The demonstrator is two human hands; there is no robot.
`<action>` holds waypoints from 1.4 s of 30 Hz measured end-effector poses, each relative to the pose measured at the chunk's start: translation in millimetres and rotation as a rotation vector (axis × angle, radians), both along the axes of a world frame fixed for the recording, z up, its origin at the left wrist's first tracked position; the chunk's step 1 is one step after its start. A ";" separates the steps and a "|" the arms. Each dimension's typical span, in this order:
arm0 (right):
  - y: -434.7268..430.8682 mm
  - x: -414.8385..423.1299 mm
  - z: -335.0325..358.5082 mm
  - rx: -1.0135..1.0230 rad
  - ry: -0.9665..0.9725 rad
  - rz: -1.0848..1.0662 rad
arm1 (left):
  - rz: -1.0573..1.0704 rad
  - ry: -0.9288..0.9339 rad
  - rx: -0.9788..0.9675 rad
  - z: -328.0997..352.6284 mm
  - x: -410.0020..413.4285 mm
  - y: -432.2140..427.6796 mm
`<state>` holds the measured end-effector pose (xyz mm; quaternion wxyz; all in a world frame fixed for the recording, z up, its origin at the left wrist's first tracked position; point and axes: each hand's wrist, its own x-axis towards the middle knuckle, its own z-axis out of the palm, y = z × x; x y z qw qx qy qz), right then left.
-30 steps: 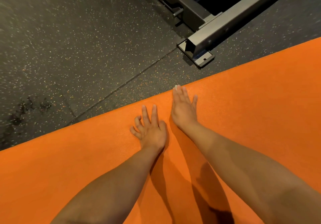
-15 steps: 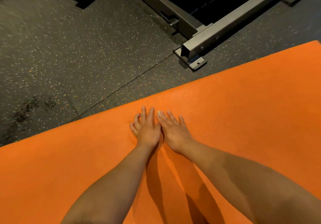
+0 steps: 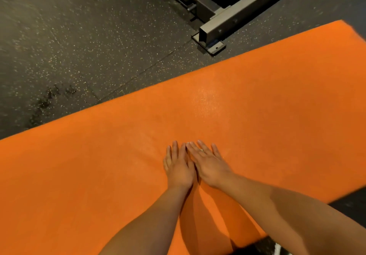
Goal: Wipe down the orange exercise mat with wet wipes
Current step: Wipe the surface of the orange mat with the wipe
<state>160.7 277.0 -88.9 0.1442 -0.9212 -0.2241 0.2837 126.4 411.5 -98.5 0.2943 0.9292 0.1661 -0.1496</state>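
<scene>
While both palms lie flat on the orange foam exercise mat [image 3: 257,116], I see my left hand [image 3: 179,168] touching my right hand [image 3: 210,165], fingers straight.

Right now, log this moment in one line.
left hand: flat on orange mat | right hand: flat on mat, beside left | steel frame: on floor beyond mat

Pressing left grip [image 3: 179,168] and right grip [image 3: 211,165] palms-down on orange mat [image 3: 277,116], fingers [image 3: 175,149] straight, side by side and touching; beyond mat, speckled dark floor [image 3: 79,47], grey metal frame foot [image 3: 227,27]
</scene>
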 end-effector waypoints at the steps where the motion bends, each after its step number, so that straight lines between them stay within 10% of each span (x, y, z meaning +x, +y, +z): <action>1: -3.6 -12.5 0.6 -0.001 0.009 0.003 | -0.019 0.019 0.010 2.4 -14.3 -0.7; 14: -32.8 -167.8 43.2 -0.080 0.188 -0.008 | -0.090 0.274 0.130 55.9 -178.2 -36.1; 42: -45.0 -230.8 69.3 0.201 0.045 -0.400 | -0.002 0.035 -0.045 85.6 -231.0 -19.1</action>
